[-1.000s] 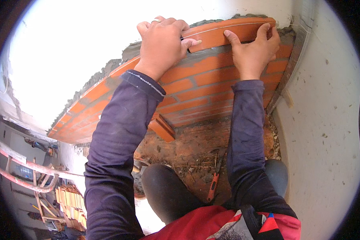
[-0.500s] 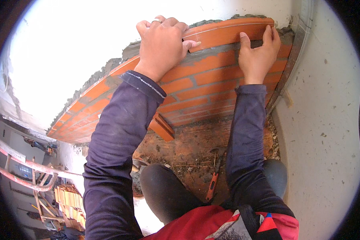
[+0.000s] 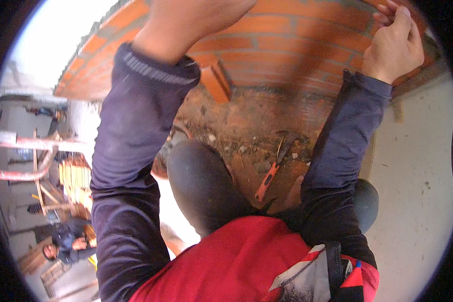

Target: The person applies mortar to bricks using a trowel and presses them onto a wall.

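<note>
An orange brick wall with grey mortar joints curves across the upper part of the view. My left hand is at its upper part, its fingers cut off by the top edge, so what they touch is hidden. At the wall's right end, my right hand is raised with its fingers curled in toward the thumb near the top course. Anything held there is too small or blurred to make out. A loose orange brick leans at the wall's foot.
A hammer with an orange handle lies on the dirty ground by my knees. A speckled pale wall rises close on the right. At far left are a red-and-white metal frame, stacked bricks and another person.
My view has tilted down, so the wall top and upper brick have left the picture. My right hand has come off the brick's face, its fingers now curled. Another person now shows at lower left.
</note>
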A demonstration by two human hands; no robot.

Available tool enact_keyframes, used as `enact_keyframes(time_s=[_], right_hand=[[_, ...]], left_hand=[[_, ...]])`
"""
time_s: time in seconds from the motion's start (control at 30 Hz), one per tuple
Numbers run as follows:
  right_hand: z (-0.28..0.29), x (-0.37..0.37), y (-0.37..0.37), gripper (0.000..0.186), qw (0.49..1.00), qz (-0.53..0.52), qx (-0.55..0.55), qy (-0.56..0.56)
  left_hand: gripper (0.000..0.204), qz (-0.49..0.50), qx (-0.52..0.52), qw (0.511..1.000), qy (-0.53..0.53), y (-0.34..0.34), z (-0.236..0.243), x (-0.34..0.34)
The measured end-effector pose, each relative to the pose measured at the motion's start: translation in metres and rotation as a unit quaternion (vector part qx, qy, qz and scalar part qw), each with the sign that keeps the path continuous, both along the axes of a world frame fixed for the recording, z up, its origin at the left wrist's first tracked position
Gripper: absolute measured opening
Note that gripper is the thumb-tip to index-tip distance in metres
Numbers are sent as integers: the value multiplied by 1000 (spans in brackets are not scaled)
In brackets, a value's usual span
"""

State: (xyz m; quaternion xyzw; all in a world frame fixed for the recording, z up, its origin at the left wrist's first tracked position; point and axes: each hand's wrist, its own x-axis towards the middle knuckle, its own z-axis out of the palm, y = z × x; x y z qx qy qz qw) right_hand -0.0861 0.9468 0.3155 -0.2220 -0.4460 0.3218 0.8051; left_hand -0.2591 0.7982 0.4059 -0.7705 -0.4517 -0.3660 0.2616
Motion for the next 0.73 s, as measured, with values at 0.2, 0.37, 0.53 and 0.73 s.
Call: enact_keyframes(time_s=[0.2,0.37,0.53,0.73], right_hand=[[-35,-66,-78,15,735,518,75,-431],[-203,-112,-119,22,358,458,168,-796],[-320,-6,-112,42,417,438,96,-791],[-463,-6,-55,55,316,324,58,-890]], left_hand=[[37,167,-468,842,-208,-197,-73,-14],[38,184,-440,757,-446,-291,-156,-2],[40,224,-334,761,-509,-319,-151,-1],[22,338,-243,808,-417,-320,-169,-4]])
